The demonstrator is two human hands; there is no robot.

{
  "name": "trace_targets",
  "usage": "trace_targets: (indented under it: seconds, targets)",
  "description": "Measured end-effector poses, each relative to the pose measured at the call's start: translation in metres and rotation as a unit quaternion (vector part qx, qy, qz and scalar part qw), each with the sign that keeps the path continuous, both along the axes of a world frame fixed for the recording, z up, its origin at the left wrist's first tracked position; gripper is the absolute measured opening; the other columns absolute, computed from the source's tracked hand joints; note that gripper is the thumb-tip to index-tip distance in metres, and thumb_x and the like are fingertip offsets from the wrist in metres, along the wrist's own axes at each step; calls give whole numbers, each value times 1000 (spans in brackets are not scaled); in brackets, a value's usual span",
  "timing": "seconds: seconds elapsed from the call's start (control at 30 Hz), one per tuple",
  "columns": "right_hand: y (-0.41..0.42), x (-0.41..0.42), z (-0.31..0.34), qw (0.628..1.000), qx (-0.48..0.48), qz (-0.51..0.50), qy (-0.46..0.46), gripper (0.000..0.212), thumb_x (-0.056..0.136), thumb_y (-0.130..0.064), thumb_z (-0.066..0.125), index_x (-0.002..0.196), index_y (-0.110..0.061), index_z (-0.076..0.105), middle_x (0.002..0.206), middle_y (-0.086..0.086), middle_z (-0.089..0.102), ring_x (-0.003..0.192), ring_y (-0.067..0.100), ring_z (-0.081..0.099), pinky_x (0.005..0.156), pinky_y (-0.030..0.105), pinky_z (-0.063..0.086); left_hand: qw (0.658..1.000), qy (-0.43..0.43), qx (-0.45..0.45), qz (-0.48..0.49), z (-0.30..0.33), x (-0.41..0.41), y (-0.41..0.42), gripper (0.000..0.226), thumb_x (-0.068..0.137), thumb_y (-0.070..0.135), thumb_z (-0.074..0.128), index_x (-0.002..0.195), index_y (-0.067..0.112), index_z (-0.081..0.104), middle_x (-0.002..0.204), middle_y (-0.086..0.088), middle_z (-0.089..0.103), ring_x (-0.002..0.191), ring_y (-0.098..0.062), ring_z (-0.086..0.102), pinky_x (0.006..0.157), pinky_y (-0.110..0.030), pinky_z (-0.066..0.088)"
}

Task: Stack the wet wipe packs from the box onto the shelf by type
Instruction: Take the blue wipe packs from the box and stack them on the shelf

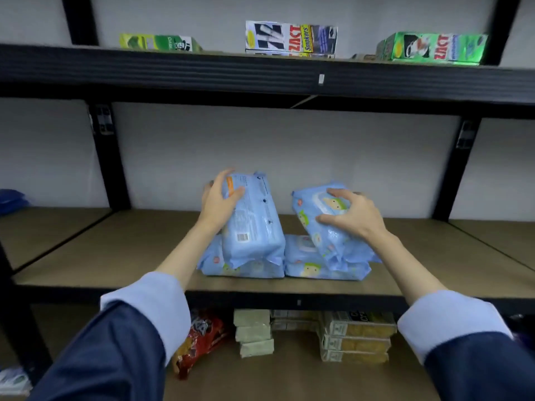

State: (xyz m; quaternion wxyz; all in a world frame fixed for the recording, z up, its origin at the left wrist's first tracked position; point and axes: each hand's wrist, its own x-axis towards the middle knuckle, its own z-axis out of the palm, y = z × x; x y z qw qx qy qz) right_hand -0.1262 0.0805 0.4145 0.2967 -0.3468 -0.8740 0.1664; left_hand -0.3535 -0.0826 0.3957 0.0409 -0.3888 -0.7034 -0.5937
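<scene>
Sleeves: dark blue with pale blue cuffs, entering from the bottom edge on both sides.
Lower shelf: a red bag [202, 340], a stack of grey-green blocks [254, 332] and a stack of yellow boxes [357, 337] stand on it, under the middle shelf.
Middle shelf [115, 256]: brown board in a black frame; two blue wipe packs lie flat side by side, touching, near its front edge: left base pack [246, 269], right base pack [307, 264].
Left hand [218, 202]: grip clamped on a blue pack [253, 224], held tilted, barcode side up, lower end on the left base pack.
Right hand [351, 214]: grip clamped on a second blue pack [324, 221], printed face up, tilted, lower end on the right base pack.
Far left: a dark blue item [11, 199] on the adjoining shelf bay.
Wall: plain white behind the rack.
Top shelf: green carton [159, 43], white carton [291, 39], green carton [434, 49], well apart.
</scene>
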Motion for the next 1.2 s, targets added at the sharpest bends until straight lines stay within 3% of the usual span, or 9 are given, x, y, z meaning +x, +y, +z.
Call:
trace_targets:
  seconds: [0.17,0.37,0.53,0.67,0.8,0.87,0.97,1.07,1.2]
  targets:
    - [4,-34,-27,977,27,25,-209,57,77,-53,55,132,-47,41,145,0,39,129,31,38,105,49,27,981,-15,-187,-46,-34,-14,24,33,87,33,62,119,28,59,141,-8,40,126,-22,44,94,-23,38]
    - [3,-32,-39,973,105,37,-204,57,81,-40,54,135,-44,35,147,-3,33,128,29,35,99,46,29,979,-2,-200,-35,-36,-5,20,22,88,39,58,110,38,59,154,-6,19,144,-18,12,110,-32,22]
    - [15,-17,-36,976,77,79,-190,77,80,-34,59,145,-40,19,150,-3,30,136,24,28,105,46,26,935,103,-337,39,-16,18,10,39,92,52,41,130,41,45,156,-3,15,143,-33,5,114,-52,9]
    - [21,-10,-41,983,48,93,-148,82,78,-51,61,147,-33,19,152,2,28,140,23,25,111,41,22,919,218,-329,-12,-10,70,2,70,80,67,48,140,44,23,156,1,13,142,-29,11,112,-50,15]
    - [20,-1,-45,992,52,7,-118,73,80,-63,55,142,-32,33,151,6,27,136,31,26,110,43,22,822,351,-448,15,-23,84,-2,102,65,59,72,142,49,6,157,-1,-4,142,-40,1,110,-59,16]
    - [19,3,-46,989,37,-3,-142,73,80,-67,51,142,-35,32,146,5,33,130,34,32,106,46,25,777,433,-451,68,-33,76,-3,108,62,47,80,143,46,9,156,-7,7,139,-44,16,102,-61,29]
    - [17,4,-49,989,32,1,-143,74,80,-68,50,142,-34,30,145,3,34,128,32,34,105,47,25,743,532,-391,106,-43,64,-7,109,31,22,93,127,39,43,127,-9,58,102,-41,61,65,-51,55]
    - [17,3,-52,991,37,-8,-130,72,80,-69,49,142,-36,30,145,1,34,127,29,34,104,45,26,778,552,-292,77,-46,46,-17,99,28,17,90,115,33,44,116,-5,64,91,-31,67,55,-37,55]
    - [17,3,-57,991,50,-15,-125,71,81,-68,48,142,-39,27,143,0,35,125,28,34,102,44,27,927,364,-76,58,-34,38,-31,72,64,12,78,122,29,40,127,-1,53,108,-20,57,77,-28,49]
